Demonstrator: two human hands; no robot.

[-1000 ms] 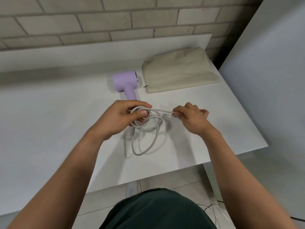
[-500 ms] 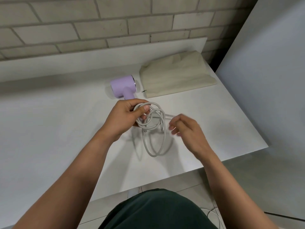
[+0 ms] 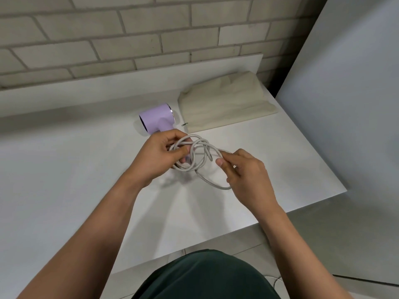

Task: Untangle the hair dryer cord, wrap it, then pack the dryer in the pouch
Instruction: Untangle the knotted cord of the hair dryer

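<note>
The left hand [image 3: 158,157] has its fingers and thumb curled round a bunch of loops of the pale grey cord [image 3: 201,145], held just above the table [image 3: 64,173]. The right hand [image 3: 246,175] pinches a single strand of that cord between thumb and forefinger where it leaves the bunch. Between the two hands the loops cross one another loosely. One longer loop hangs down to the surface toward the near edge, beside the right hand.

The held strand runs roughly left to right, from bunch to pinch, so by my reading the next wrap means carrying the right hand's strand back over to the left.

The lilac hair dryer [image 3: 157,117] lies on its side just beyond the left hand, toward the far edge. Its handle points at that hand, which probably hides where the cord joins it.

The beige pouch [image 3: 224,106] lies flat at the far right corner, just beside the dryer and apart from both hands. The right hand is the nearer to it. Wrapping looks under way and packing not yet begun.
</note>
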